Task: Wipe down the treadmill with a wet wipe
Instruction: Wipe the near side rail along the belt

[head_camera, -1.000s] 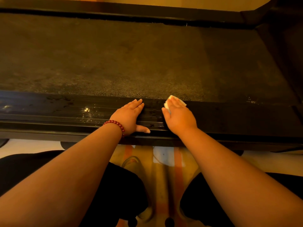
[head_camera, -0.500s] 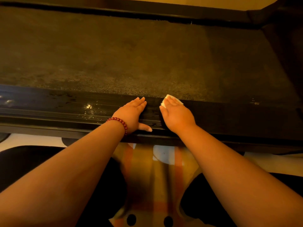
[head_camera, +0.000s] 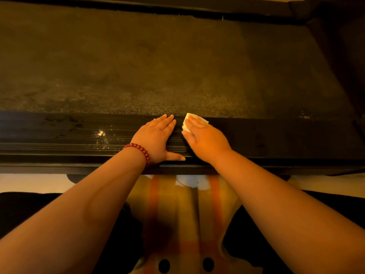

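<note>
Obs: right hand (head_camera: 205, 139) flat, fingers straight, pressing the folded wet wipe (head_camera: 194, 118) onto the near side rail (head_camera: 59, 135) of the treadmill (head_camera: 118, 7), at the belt (head_camera: 158, 66) edge. Thumb possibly hooks the wipe's edge; too dim to confirm. The left hand (head_camera: 156, 139) lies flat just beside, holding nothing.

Handling: wipe light, limp, damp; likely bunches if dragged by a corner. Pin it mid-pad under flat fingers. Ribbed rail glistens, probably slick.

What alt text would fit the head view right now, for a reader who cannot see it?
A person's right hand presses a folded white wet wipe flat on the black ribbed treadmill side rail, while the left hand, a red beaded bracelet at its wrist, rests flat beside it. The dark textured running belt lies beyond.
</note>
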A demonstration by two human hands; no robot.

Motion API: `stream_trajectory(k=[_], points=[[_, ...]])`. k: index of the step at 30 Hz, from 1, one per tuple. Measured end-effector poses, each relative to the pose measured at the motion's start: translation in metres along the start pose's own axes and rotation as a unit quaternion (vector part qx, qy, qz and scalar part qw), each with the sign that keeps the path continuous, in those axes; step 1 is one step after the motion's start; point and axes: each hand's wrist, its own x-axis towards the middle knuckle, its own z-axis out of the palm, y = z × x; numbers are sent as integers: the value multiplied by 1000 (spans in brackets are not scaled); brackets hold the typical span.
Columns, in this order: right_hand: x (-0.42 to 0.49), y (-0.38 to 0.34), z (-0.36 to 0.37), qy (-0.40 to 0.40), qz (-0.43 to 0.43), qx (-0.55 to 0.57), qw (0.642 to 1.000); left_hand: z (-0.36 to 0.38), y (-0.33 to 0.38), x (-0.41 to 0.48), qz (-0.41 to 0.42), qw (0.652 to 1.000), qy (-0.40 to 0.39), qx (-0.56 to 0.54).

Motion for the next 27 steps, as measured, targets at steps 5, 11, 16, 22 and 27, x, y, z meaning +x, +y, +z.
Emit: stream_trajectory(k=[5,11,16,22,27], points=[[-1,21,-3,35,126,21,991,-4,-9,-4,4,1000,-12,3],[-5,-13,-1,-18,0,-8,1000,0,-15,-9,12,1000,-6,-3],[-2,0,1,35,111,-1,993,2,-14,-8,9,1000,-9,-8],[-5,-27,8,5,20,16,1000,3,-14,-8,11,1000,-6,-18],[-8,-1,6,42,144,-1,989,0,-12,-6,6,1000,-17,-18]])
